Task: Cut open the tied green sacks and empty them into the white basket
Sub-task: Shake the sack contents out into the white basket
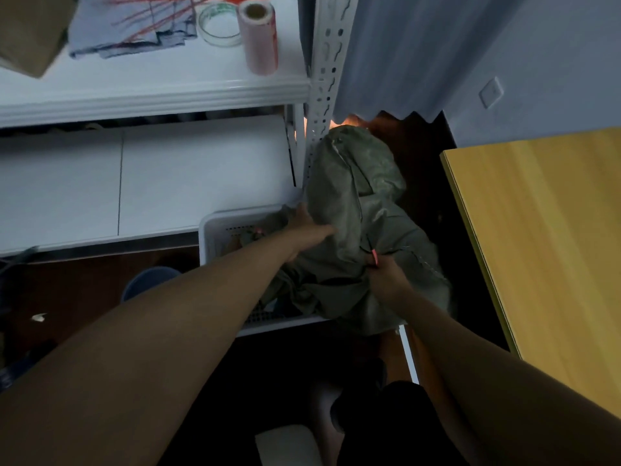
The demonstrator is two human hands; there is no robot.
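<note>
**Hands on a green sack over a white basket**

Fingers of the right hand (pixel 386 280) are curled into a bunch of the green sack (pixel 353 213), gripping the cloth near its lower end. A small pink item (pixel 374 257) sticks up just above that hand, touching the gathered fabric; what it is cannot be made out. The left hand (pixel 309 230) lies against the sack's left side, thumb up along the cloth and fingers wrapped round a fold, so it holds the sack too.

The sack is large, crumpled and dull green. It lies tilted across the white basket (pixel 215 230), covering the basket's right part and hanging over its right rim. Its upper end rises toward the perforated white shelf post (pixel 327 79). The basket stands on the dark floor (pixel 84 290), with some greenish contents showing in its far left corner.

Both bare forearms reach in from the bottom of the view.

To the left is a white shelf unit (pixel 151 92). On its upper board sit a roll of clear tape (pixel 218 26), a pink roll (pixel 260 38), a folded blue cloth with red lines (pixel 134 25) and a brown cardboard box (pixel 30 28). A yellow wooden tabletop (pixel 544 247) fills the right side. A blue round container (pixel 148 280) stands on the floor left of the basket.
</note>
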